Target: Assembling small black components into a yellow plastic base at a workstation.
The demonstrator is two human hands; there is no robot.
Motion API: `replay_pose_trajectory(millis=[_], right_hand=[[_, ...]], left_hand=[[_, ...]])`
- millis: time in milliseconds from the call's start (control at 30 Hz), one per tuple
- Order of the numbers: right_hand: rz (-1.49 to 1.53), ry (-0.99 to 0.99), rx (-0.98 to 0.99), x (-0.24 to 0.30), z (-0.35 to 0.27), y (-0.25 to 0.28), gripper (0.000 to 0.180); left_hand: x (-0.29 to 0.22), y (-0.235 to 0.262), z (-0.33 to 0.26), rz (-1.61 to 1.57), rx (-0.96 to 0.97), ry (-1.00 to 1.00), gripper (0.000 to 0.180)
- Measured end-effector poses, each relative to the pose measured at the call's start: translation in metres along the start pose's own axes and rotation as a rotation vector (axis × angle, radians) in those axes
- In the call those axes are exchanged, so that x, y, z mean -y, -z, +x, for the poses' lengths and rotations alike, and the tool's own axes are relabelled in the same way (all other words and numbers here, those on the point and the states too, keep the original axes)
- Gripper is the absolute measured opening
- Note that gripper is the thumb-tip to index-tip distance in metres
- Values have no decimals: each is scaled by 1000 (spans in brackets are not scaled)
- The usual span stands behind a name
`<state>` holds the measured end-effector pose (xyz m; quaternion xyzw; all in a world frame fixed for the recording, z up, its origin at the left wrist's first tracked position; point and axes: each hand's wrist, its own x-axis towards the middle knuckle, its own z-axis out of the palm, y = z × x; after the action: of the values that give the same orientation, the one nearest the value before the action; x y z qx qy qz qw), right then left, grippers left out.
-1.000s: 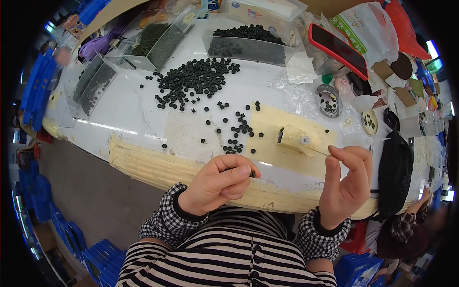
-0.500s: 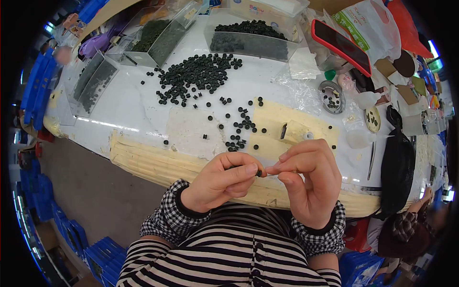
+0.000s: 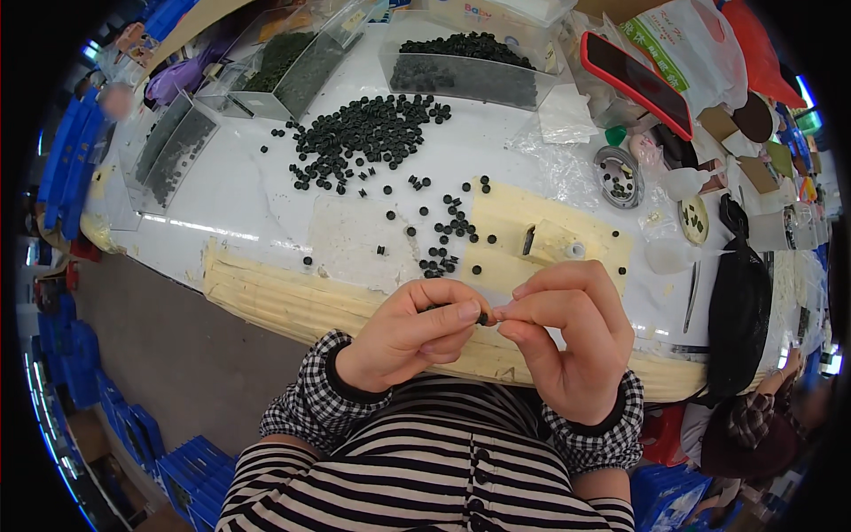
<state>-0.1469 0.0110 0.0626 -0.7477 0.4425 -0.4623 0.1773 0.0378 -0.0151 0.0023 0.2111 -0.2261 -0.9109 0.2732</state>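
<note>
A small black part (image 3: pixel 481 316) is sitting pinched between the fingertips of both hands, just above the near edge of the table (image 3: pixel 257 199); most of it is hidden by the fingers, so its shape is hard to make out. The left hand (image 3: pixel 409 332) is curling closed, thumb and forefinger pressing on the part from the left. The right hand (image 3: pixel 567 332) is meeting it from the right, thumb and forefinger closing on the same spot, the other fingers bending loosely; whether it is holding a second piece cannot be told. Both wrists are showing checked cuffs (image 3: pixel 310 403) over a striped top. Just beyond the hands a pale yellow foam sheet (image 3: pixel 532 222) is lying on the table, carrying a few loose black parts (image 3: pixel 448 235) and a small cream block (image 3: pixel 554 241). Farther out a larger heap of black parts (image 3: pixel 368 137) is spreading over the white surface. A clear bin (image 3: pixel 470 66) at the far edge is holding a full layer of the same black pieces; two more clear bins (image 3: pixel 292 66) to the left are holding dark contents too fine to identify. A round metal tin (image 3: pixel 618 176) to the right is holding a few dark bits. A red phone (image 3: pixel 634 80) is lying beyond it, and a black bag (image 3: pixel 740 310) is partly cut off at the right rim.
</note>
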Motion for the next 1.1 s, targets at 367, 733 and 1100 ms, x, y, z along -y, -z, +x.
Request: replay_pose_trajectory(millis=[367,733,1100], right_hand=[[228,-224,-211,-6,-7,4,11],[-503,-137,-345,-42,-18,23,10],[-561,-75,-309,-32,-19,17,22]], left_hand=[[0,1,0,18,25,8,20],[1,3,2,-40,-9,-17,16],[8,10,0,-36,1,-222,17]])
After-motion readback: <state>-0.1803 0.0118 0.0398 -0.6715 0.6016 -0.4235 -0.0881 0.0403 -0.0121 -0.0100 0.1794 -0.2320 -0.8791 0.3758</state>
